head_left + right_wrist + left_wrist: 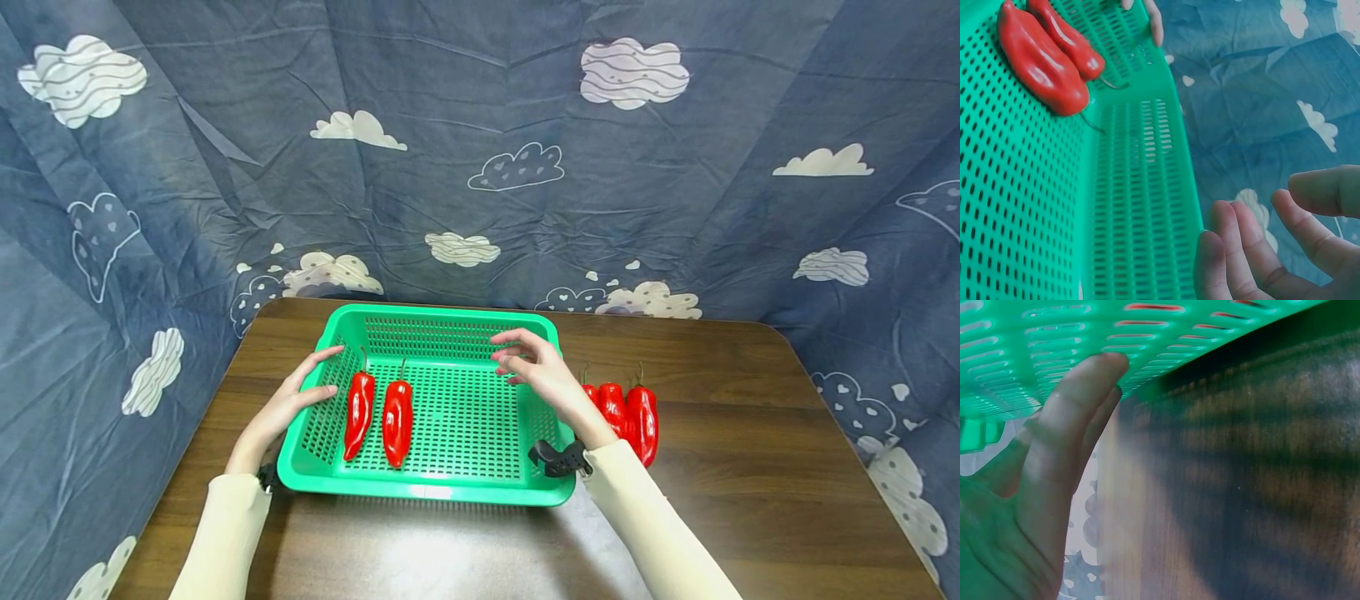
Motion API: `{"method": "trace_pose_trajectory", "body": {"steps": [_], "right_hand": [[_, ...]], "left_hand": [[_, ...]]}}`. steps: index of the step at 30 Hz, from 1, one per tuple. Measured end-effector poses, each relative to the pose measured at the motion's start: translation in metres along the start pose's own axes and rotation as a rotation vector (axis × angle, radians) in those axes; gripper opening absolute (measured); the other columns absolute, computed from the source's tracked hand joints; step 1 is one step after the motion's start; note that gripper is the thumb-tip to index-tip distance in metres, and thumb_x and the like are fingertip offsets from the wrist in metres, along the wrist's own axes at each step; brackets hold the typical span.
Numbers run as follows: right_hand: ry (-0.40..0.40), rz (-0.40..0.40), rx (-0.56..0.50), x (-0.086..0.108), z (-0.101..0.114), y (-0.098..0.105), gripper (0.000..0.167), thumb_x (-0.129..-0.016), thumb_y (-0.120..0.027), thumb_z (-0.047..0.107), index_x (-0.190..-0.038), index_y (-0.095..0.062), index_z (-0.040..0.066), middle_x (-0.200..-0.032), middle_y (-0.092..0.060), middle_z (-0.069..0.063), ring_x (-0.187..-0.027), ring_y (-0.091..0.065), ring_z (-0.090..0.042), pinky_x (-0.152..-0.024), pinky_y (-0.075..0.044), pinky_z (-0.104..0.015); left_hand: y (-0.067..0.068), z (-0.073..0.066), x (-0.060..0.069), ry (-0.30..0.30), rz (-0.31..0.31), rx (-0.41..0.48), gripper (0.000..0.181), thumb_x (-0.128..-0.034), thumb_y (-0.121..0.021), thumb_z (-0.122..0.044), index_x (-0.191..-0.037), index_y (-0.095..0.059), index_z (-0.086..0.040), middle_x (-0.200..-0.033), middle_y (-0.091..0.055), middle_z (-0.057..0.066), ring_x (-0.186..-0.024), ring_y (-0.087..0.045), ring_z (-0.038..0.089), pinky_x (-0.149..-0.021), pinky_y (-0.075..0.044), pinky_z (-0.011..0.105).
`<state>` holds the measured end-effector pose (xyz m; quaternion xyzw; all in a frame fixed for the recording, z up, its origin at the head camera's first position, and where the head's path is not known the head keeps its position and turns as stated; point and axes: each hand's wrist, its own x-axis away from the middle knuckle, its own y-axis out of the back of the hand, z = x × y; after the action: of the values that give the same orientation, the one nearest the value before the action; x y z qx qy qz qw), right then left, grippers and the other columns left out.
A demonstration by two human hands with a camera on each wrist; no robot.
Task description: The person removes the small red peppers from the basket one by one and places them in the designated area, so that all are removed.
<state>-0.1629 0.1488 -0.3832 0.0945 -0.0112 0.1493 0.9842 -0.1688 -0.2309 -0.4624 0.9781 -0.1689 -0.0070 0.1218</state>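
Note:
A green plastic basket (465, 492) with slotted walls stands on the table. Inside, toward its left end, lie two long red peppers, one (359, 417) beside the other (397, 423), stems pointing away. At the left wall my left hand (288, 404) holds the rim, thumb over the inside; in the left wrist view its fingers (1060, 425) lie along the outer wall. Above the basket's right part hovers my right hand (536, 367), fingers loosely bent and apart, nothing between them. More red peppers (642, 417) lie just right of the basket, partly hidden by the right forearm.
The brown wooden table (750, 467) extends to the right of the peppers and in front of the basket. A dark blue cloth (450, 208) printed with clouds hangs behind and at both sides. Black straps (558, 458) circle the wrists.

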Motion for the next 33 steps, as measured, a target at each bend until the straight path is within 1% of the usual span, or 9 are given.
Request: {"method": "trace_pose_trajectory", "body": {"steps": [2,6,7,10,14,20,25,29,33], "right_hand": [[-0.006,0.006,-0.005,-0.003,0.000,-0.005,0.032,-0.094,-0.052,0.003,-0.125,-0.055,0.000,-0.110,-0.062,-0.017,-0.093,-0.062,-0.031,-0.083,-0.048,-0.051],[-0.004,0.024,-0.003,-0.008,-0.001,-0.015,0.031,-0.094,-0.052,0.003,-0.125,-0.055,0.000,-0.109,-0.062,-0.018,-0.096,-0.060,-0.038,-0.082,-0.049,-0.048],[-0.005,0.028,-0.003,-0.009,-0.002,-0.017,0.030,-0.094,-0.052,0.003,-0.124,-0.056,0.000,-0.108,-0.063,-0.017,-0.094,-0.061,-0.035,-0.082,-0.049,-0.048],[-0.015,0.036,-0.001,-0.013,-0.004,-0.025,0.030,-0.093,-0.052,0.002,-0.123,-0.056,0.000,-0.106,-0.063,-0.016,-0.093,-0.061,-0.035,-0.083,-0.048,-0.051],[-0.039,0.043,0.010,-0.018,-0.007,-0.035,0.030,-0.093,-0.052,0.001,-0.122,-0.057,0.002,-0.104,-0.064,-0.015,-0.093,-0.060,-0.040,-0.083,-0.047,-0.054],[-0.035,0.069,0.050,-0.022,-0.010,-0.047,0.028,-0.094,-0.051,0.002,-0.121,-0.058,0.001,-0.100,-0.064,-0.013,-0.089,-0.061,-0.036,-0.081,-0.049,-0.051],[-0.048,0.091,0.063,-0.026,-0.012,-0.058,0.029,-0.092,-0.051,0.001,-0.119,-0.059,0.002,-0.097,-0.064,-0.013,-0.091,-0.061,-0.039,-0.080,-0.049,-0.051],[-0.070,0.107,0.084,-0.030,-0.015,-0.065,0.033,-0.087,-0.052,-0.001,-0.119,-0.061,0.003,-0.095,-0.064,-0.010,-0.087,-0.063,-0.031,-0.079,-0.050,-0.050],[-0.087,0.132,0.101,-0.033,-0.017,-0.072,0.035,-0.086,-0.053,-0.001,-0.120,-0.061,0.003,-0.096,-0.065,-0.015,-0.089,-0.063,-0.035,-0.079,-0.050,-0.050]], "left_hand": [[0.000,0.000,0.000,-0.003,0.000,0.002,0.059,-0.0945,-0.055,-0.009,-0.149,-0.032,-0.011,-0.155,-0.017,0.011,-0.141,-0.008,0.033,-0.105,-0.011,0.063],[0.000,0.000,0.000,-0.005,0.001,0.009,0.059,-0.0943,-0.055,-0.009,-0.149,-0.032,-0.012,-0.155,-0.017,0.011,-0.140,-0.008,0.032,-0.105,-0.011,0.063],[0.000,0.000,0.000,-0.004,0.001,0.010,0.059,-0.0944,-0.055,-0.009,-0.149,-0.032,-0.012,-0.155,-0.017,0.011,-0.140,-0.008,0.032,-0.105,-0.011,0.062],[0.000,-0.001,0.000,-0.002,0.001,0.007,0.059,-0.0944,-0.055,-0.009,-0.149,-0.032,-0.012,-0.156,-0.016,0.010,-0.140,-0.008,0.032,-0.105,-0.011,0.063],[0.000,-0.001,0.000,-0.001,0.002,0.005,0.059,-0.0944,-0.055,-0.009,-0.149,-0.032,-0.012,-0.156,-0.015,0.010,-0.141,-0.007,0.033,-0.105,-0.010,0.064],[0.000,-0.002,0.000,0.002,0.009,0.016,0.060,-0.0948,-0.055,-0.009,-0.149,-0.031,-0.013,-0.156,-0.015,0.010,-0.140,-0.008,0.033,-0.104,-0.012,0.063],[0.000,-0.001,0.000,0.007,0.011,0.023,0.059,-0.0954,-0.054,-0.010,-0.150,-0.031,-0.014,-0.156,-0.014,0.010,-0.140,-0.010,0.033,-0.104,-0.015,0.062],[0.001,0.000,0.000,0.022,0.009,0.032,0.059,-0.0956,-0.054,-0.011,-0.150,-0.031,-0.016,-0.156,-0.013,0.009,-0.139,-0.011,0.032,-0.104,-0.017,0.060],[0.001,0.001,0.000,0.043,0.009,0.049,0.059,-0.0957,-0.054,-0.011,-0.150,-0.031,-0.018,-0.156,-0.012,0.009,-0.139,-0.013,0.032,-0.104,-0.020,0.058]]}}
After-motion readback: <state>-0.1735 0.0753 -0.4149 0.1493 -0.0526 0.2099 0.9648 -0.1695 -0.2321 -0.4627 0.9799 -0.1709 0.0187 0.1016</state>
